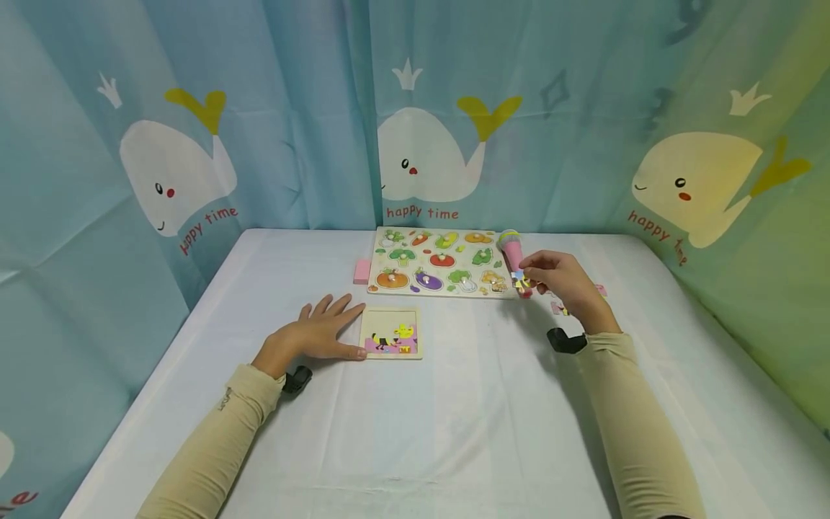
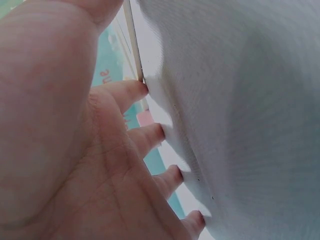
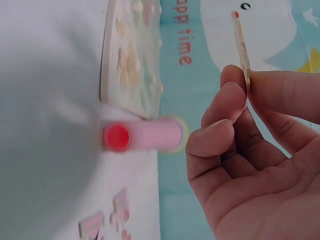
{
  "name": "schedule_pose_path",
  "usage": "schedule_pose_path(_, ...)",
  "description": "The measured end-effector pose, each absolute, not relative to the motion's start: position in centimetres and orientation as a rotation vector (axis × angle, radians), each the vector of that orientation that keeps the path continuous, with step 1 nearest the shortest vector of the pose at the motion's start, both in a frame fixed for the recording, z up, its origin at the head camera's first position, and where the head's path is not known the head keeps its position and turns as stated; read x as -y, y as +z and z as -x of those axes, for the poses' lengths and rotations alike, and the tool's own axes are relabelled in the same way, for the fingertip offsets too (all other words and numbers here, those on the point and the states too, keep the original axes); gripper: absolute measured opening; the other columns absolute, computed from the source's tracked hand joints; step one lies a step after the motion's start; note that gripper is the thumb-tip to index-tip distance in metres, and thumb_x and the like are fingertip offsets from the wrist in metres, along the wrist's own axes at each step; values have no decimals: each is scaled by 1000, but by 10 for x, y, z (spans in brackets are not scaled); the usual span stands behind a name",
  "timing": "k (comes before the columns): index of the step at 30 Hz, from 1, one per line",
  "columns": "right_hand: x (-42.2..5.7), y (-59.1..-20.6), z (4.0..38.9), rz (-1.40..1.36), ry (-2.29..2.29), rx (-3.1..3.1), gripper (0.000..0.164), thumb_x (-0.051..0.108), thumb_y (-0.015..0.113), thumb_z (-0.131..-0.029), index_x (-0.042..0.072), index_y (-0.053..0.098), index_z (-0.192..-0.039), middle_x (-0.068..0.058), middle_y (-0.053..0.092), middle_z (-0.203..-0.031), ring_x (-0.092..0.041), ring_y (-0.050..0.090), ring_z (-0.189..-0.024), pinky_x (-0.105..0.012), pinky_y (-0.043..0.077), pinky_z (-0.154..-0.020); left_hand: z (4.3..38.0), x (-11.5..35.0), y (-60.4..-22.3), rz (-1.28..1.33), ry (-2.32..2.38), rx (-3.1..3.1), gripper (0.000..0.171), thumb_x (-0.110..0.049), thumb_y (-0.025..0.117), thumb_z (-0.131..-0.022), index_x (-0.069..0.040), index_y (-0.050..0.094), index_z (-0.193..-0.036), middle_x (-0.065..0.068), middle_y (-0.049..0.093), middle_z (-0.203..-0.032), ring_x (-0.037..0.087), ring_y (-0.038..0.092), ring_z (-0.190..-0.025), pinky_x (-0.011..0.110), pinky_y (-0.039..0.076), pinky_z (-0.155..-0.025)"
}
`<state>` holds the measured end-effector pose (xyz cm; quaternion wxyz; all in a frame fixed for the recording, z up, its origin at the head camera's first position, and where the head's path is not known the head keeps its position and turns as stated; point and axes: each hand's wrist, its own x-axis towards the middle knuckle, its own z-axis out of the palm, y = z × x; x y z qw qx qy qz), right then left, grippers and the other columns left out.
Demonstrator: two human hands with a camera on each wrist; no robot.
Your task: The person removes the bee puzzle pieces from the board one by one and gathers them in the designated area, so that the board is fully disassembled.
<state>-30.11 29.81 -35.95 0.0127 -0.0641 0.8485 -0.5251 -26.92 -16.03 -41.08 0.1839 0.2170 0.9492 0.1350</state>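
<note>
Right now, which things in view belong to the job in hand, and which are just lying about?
Seemingly in use:
Left hand, touching the square jigsaw board
Right hand, pinching a jigsaw piece
Loose jigsaw pieces at right

Seemingly just lying about:
Vegetable peg puzzle
Pink toy microphone
Pink block

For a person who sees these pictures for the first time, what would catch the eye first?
Probably the large white whales on the blue curtain behind the table. Next, perhaps, the vegetable puzzle board near the table's far edge, with a pink microphone beside its right end. Then the right hand, pinching a small colorful piece near that microphone.
</note>
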Motion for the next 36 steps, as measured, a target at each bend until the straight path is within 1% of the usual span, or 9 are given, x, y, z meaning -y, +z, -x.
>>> schedule_pose_path(2,-304,-360,302,177,-1641,-2644,30,9,61,-109,-14,61,-129,0,67,-94,-13,59,-80,-26,51,-69,270,160,-411,-614,375,-2677,104,-63,71,-96,-14,21,-173,20,7,-178,50,0,-161,74,2,-122)
schedule_pose_path(5,-313,-363,305,148,-1642,-2638,30,9,60,-110,-14,60,-130,-2,65,-95,-13,58,-77,-26,52,-69,270,160,-411,-620,367,-2675,104,-63,70,-96,-14,20,-173,20,7,-178,50,0,-161,74,2,-122)
schedule_pose_path(10,-328,-367,305,105,-1642,-2654,32,10,59,-110,-14,59,-131,-4,65,-96,-14,60,-77,-27,54,-70,271,161,-411,-629,374,-2669,104,-63,70,-96,-14,20,-173,20,6,-178,50,-1,-161,74,2,-122)
schedule_pose_path(18,-348,-367,300,17,-1582,-2742,33,13,58,-110,-13,60,-132,-3,66,-94,-14,59,-77,-27,54,-71,274,163,-418,-624,380,-2666,106,-62,71,-96,-15,17,-174,19,3,-179,49,-5,-161,73,-2,-122)
schedule_pose_path(23,-358,-370,299,-9,-1577,-2755,34,11,58,-110,-14,60,-133,-1,66,-95,-13,59,-77,-27,55,-70,273,163,-418,-622,384,-2677,106,-62,72,-95,-15,19,-173,19,4,-178,49,-4,-161,73,-2,-122)
schedule_pose_path(29,-365,-370,297,-61,-1537,-2793,33,11,58,-109,-13,61,-132,-2,68,-98,-14,60,-79,-28,55,-69,273,163,-416,-624,371,-2674,106,-64,71,-95,-15,19,-173,20,5,-178,50,-3,-161,74,-1,-122)
schedule_pose_path(36,-382,-374,297,-112,-1499,-2795,33,12,57,-110,-11,61,-134,1,68,-97,-14,60,-78,-29,54,-69,272,163,-415,-619,383,-2676,105,-63,72,-95,-15,19,-173,20,5,-178,49,-3,-161,74,-1,-122)
